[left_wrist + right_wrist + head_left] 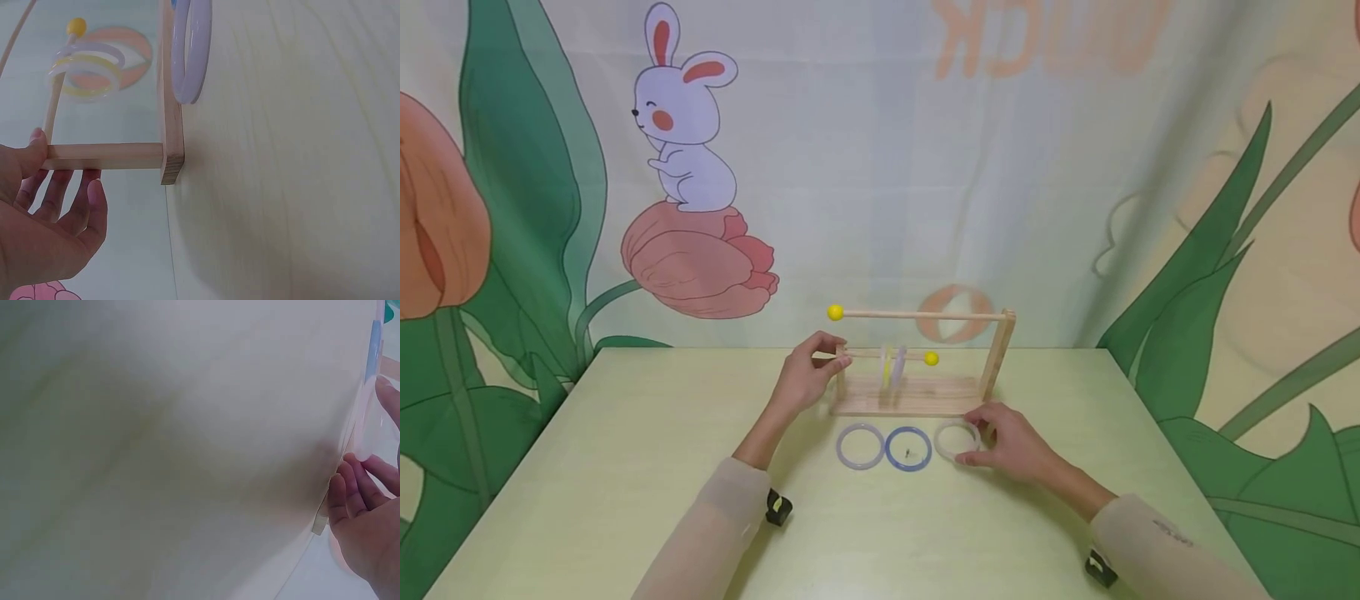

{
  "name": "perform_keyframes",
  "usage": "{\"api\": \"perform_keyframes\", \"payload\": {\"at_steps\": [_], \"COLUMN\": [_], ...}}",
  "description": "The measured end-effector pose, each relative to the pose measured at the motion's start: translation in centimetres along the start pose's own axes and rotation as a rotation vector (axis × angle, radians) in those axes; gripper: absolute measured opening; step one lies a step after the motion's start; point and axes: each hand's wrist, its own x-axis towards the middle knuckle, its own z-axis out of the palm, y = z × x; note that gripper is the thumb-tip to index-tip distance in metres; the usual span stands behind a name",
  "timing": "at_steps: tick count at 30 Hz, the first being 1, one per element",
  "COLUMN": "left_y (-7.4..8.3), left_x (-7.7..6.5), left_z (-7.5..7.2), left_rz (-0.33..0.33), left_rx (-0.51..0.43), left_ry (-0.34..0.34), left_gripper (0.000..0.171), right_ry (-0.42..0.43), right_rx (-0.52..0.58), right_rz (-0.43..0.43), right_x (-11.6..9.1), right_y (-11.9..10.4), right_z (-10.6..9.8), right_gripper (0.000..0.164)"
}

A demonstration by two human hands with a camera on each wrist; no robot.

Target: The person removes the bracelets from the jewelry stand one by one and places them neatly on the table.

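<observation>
A printed curtain (865, 192) with a white rabbit (696, 158) on a pink flower hangs behind the pale table (587, 467) I am looking down on. Toward the table's far edge I see the wooden stand (917, 407), its short post (103, 156) on the left and its tall post (998, 357) on the right. The tall one carries the upper rod (917, 315), with a yellow ball (835, 312) at its left end; the short one carries the lower rod (916, 357), around which a white, a yellow and a lilac ring hang close together. The left hand (805, 382) grips the short post near its top, and my left wrist view shows the thumb on one side and fingers on the other. In front of the base I count three more rings in a row: a purple ring (861, 467), a blue ring (908, 469) and a clear ring (937, 442). The right hand (1011, 446) holds the clear one between thumb and bent fingers; whether it touches the table, I cannot tell.
</observation>
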Motion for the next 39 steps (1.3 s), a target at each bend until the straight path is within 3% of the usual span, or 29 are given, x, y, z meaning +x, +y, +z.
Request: {"api": "perform_keyframes", "payload": {"at_steps": [17, 39], "left_y": [-0.07, -0.02], "left_x": [0.16, 0.13], "left_z": [0.0, -0.14], "left_rz": [0.002, 0.004], "left_rx": [0.009, 0.01], "left_ry": [0.004, -0.01], "left_gripper": [0.033, 0.033], "right_ry": [-0.076, -0.067], "right_rx": [-0.114, -0.175], "right_rz": [-0.01, -0.045], "right_x": [0.72, 0.72], "right_y": [0.35, 0.39], "right_z": [-0.15, 0.27], "right_gripper": [0.073, 0.072]}}
